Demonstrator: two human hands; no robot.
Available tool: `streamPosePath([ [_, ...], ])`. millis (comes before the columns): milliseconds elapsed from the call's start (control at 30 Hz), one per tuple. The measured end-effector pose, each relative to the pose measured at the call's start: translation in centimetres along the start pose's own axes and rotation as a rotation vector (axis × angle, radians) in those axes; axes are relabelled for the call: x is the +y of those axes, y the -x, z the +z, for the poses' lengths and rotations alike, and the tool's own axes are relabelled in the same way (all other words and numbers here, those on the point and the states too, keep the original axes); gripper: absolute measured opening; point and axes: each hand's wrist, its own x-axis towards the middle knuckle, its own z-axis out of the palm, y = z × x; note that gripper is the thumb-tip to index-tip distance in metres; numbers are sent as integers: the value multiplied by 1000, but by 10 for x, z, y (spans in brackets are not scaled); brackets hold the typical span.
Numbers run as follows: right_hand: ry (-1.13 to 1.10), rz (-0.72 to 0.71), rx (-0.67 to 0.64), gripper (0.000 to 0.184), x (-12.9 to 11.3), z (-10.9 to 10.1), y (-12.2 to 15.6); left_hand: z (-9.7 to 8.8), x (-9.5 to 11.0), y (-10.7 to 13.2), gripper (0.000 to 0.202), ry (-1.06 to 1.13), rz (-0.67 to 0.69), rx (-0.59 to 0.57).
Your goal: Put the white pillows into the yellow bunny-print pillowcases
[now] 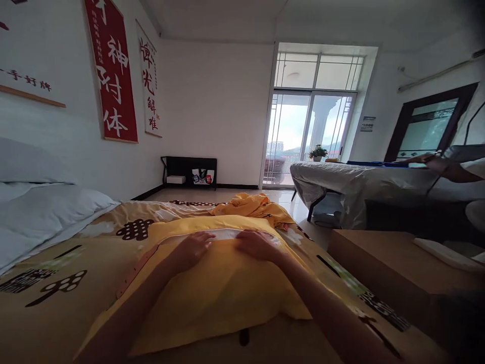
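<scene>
Yellow cloth makes up the plump pillow cover [212, 293] lying on the bed, right in front of the person and beneath both forearms. Along its far side runs an opening with a pale edge, and a white strip [226, 234] shows between the hands. The left hand [194, 247] lies over that edge with its fingers bent forward; the right hand [256, 244] sits just across from it, fingers curled down over the same edge. Whether either one is truly pinching the cloth I cannot tell from where I stand (the right fingertips are blurred and in shadow).

Just beyond the cover, a rumpled yellow cloth [253, 203] lies heaped on the tan patterned sheet [98, 258]. White pillows [53, 210] rest at the left side of the bed, below a red scroll [113, 96] on the wall. To the right stands a cardboard box [375, 250], and past it a table [326, 174] under a pale cover, over which another person's arm [447, 169] reaches.
</scene>
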Motion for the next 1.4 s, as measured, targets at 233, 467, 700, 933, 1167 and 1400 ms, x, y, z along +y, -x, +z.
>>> streamPosePath([
  [233,19,-13,-43,46,9,22,-2,24,2,-25,44,-123,-178,-107],
  [467,-29,176,-118,58,73,31,28,10,-52,25,52,-105,-438,-77],
  [700,210,143,-119,63,74,4,3,-6,-65,25,50,-211,-472,-49],
  [933,155,224,-1,39,89,-20,-11,-41,-70,4,34,-204,-466,135],
  [1167,159,358,38,26,73,6,0,-8,-65,6,36,-307,-595,149],
  [1400,133,465,256,34,54,-28,-24,-45,-54,-13,42,-265,-610,480],
])
